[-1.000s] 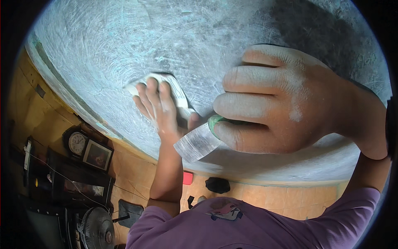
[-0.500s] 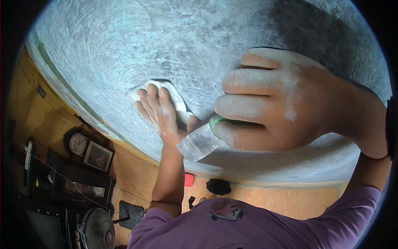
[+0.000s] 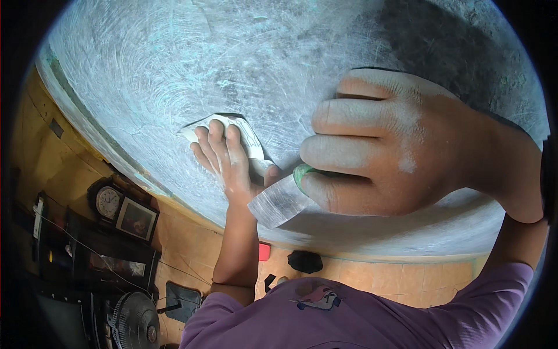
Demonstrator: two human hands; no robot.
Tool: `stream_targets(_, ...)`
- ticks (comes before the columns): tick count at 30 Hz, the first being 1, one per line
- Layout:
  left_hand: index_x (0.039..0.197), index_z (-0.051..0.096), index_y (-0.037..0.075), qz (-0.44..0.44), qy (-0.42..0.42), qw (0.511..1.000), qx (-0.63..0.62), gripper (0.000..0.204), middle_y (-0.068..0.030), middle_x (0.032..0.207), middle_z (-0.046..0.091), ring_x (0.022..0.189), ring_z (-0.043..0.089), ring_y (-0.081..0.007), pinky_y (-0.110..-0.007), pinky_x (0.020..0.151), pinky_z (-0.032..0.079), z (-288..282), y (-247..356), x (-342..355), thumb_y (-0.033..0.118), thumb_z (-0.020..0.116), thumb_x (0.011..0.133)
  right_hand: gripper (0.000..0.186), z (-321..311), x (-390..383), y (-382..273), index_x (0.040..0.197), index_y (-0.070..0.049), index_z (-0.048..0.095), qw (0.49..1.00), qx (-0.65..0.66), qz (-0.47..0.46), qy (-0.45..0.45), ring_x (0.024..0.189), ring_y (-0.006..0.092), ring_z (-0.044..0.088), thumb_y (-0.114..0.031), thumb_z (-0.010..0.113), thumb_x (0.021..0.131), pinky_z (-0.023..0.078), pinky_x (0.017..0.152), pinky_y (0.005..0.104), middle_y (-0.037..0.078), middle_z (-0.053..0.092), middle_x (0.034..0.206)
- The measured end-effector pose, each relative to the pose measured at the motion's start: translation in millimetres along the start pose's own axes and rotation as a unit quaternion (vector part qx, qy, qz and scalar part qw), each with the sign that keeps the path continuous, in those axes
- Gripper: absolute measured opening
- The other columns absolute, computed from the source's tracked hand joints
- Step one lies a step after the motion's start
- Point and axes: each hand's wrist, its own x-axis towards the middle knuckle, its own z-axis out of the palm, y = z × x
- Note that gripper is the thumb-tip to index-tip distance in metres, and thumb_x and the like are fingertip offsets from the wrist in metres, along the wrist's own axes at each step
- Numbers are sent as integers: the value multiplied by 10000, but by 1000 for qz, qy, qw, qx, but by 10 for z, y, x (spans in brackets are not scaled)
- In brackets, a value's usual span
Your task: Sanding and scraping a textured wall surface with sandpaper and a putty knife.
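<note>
A dusty, scratched grey-blue wall (image 3: 174, 52) fills the upper view. My left hand (image 3: 224, 157) lies flat on a white sheet or pad (image 3: 249, 138) against it, fingers stretched out and slightly apart. Closer to the camera, my right hand (image 3: 395, 139), coated with pale dust over fingers and knuckles, is curled around a green handle (image 3: 300, 173) with a wide metal blade (image 3: 278, 199) pointing down-left across my left wrist. Its fingertips are partly hidden; whether the blade touches the wall I cannot tell.
At lower left stand a clock (image 3: 108, 202), a framed picture (image 3: 135, 221), a dark cabinet (image 3: 102, 262), a screen (image 3: 61, 317), a fan (image 3: 131, 323) and cables. On the tiled floor (image 3: 372, 273) lie a dark object (image 3: 304, 262) and a red one (image 3: 264, 251).
Compared with a second ago, my left hand and the white sheet sit slightly lower on the wall. My right hand with the blade has shifted a little downward too.
</note>
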Motion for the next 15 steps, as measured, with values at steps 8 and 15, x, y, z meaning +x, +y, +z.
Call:
stream_targets(8,1391,315,-64,42,14,997,-56,705,-276,1456,266,1371,143,-464,-556,1078,-10,-87,-13,323,394,433,868,151,-9,-15,-23,751,-98,600,1000,-2,6,-4,659,128,501,-170,651,628,377,529,270,-14,507,732)
stream_targets(15,1388,328,-45,12,1,1000,-16,718,-222,1487,243,1379,114,-457,-581,1070,-36,3,-34,-104,494,383,918,135,-27,16,-31,725,-99,610,999,24,29,-27,683,137,508,-186,646,628,386,542,277,-13,512,751)
